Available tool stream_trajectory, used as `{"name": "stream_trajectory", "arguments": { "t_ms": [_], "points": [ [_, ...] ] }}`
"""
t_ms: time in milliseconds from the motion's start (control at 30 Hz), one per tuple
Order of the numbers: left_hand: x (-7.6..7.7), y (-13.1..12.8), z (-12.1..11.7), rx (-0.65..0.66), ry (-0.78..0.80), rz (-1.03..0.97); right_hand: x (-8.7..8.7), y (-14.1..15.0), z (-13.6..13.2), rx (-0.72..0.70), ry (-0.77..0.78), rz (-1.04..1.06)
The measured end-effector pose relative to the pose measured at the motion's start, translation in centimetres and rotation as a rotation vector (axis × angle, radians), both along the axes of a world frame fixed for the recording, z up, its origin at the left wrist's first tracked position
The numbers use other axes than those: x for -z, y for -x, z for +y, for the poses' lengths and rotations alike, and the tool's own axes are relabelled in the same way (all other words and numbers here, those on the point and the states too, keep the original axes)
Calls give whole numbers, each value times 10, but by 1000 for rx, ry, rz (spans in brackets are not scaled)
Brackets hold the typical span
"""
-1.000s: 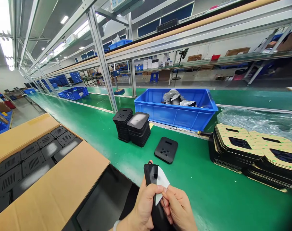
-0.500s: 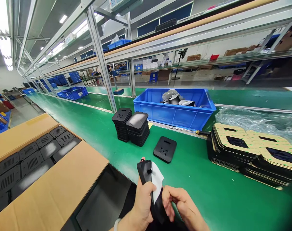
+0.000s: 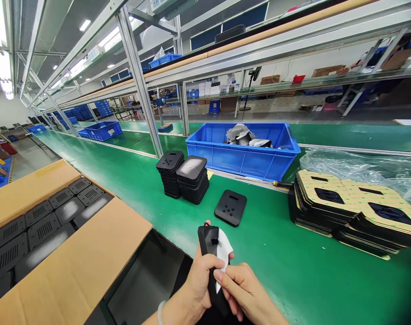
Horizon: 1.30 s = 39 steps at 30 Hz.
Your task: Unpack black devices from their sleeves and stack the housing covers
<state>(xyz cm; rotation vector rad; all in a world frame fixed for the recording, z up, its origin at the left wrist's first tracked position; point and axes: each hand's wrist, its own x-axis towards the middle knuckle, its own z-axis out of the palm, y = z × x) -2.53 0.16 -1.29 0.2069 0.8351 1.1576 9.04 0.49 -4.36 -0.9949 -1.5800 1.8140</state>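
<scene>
My left hand (image 3: 197, 286) is wrapped round a black plastic cover (image 3: 208, 239) that I hold upright at the near edge of the green belt. A white film (image 3: 223, 253) lies on the cover's face. My right hand (image 3: 241, 291) is closed, its fingertips pinched on the film's lower edge. A single black cover with small holes (image 3: 230, 207) lies flat on the belt just beyond my hands. Two stacks of black covers (image 3: 183, 176) stand further back.
A blue bin (image 3: 242, 155) with grey scraps sits behind the stacks. Piles of tan-backed black pads (image 3: 347, 205) lie at right, beside clear plastic wrap. An open cardboard box (image 3: 56, 230) of black vented parts stands at left. Metal frame posts (image 3: 141, 85) rise behind the belt.
My right hand has come back up to the film on the cover and pinched it. The cover has shifted slightly right and tilted more upright.
</scene>
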Motion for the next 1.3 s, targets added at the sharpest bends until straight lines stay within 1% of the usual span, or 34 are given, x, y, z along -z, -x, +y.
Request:
{"name": "stream_trajectory", "arguments": {
  "t_ms": [167, 267, 400, 567, 667, 733, 767, 800, 833, 900, 933, 967, 1000, 1067, 1133, 1167, 1233, 1300],
  "points": [
    [1, -1, 1, 67, 97, -109, 5, -1, -4, -13, 178, 163],
    [5, 0, 0, 118, 124, -141, 7, -2, -4, 6, 237, 263],
    [11, 1, 1, 197, 113, -156, 13, -3, -5, 18, 298, 350],
    [21, 3, 3, 352, 43, -205, 19, -5, -8, 13, 290, 401],
    [21, 5, 2, 364, -19, -227, 17, -7, -10, -4, 252, 401],
    [17, 6, 2, 371, -43, -219, 11, -8, -9, -21, 220, 392],
    [14, 6, 2, 365, -38, -204, 6, -9, -8, -23, 201, 385],
    [10, 6, 2, 328, -31, -176, 0, -12, -6, -16, 178, 380],
    [6, 6, 3, 261, -23, -138, -6, -15, -4, 0, 154, 384],
    [0, 7, 5, 84, -3, -48, -17, -22, 1, 45, 70, 385],
    [-2, 8, 6, 6, 6, -13, -21, -26, 3, 69, 9, 353],
    [-4, 9, 8, -44, 14, 6, -24, -30, 4, 89, -64, 290],
    [-5, 10, 9, -63, 25, 12, -25, -32, 4, 99, -140, 192],
    [-6, 10, 10, -86, 39, 17, -22, -31, 1, 91, -274, -89],
    [-6, 9, 10, -116, 32, 16, -19, -25, -5, 42, -350, -338],
    [-6, 8, 10, -127, 30, 15, -18, -21, -7, 2, -371, -401],
    [-5, 7, 9, -126, 29, 12, -20, -15, -10, -80, -388, -406],
    [-2, 7, 8, -74, 38, 13, -24, -12, -10, -149, -360, -291]
  ]
}}
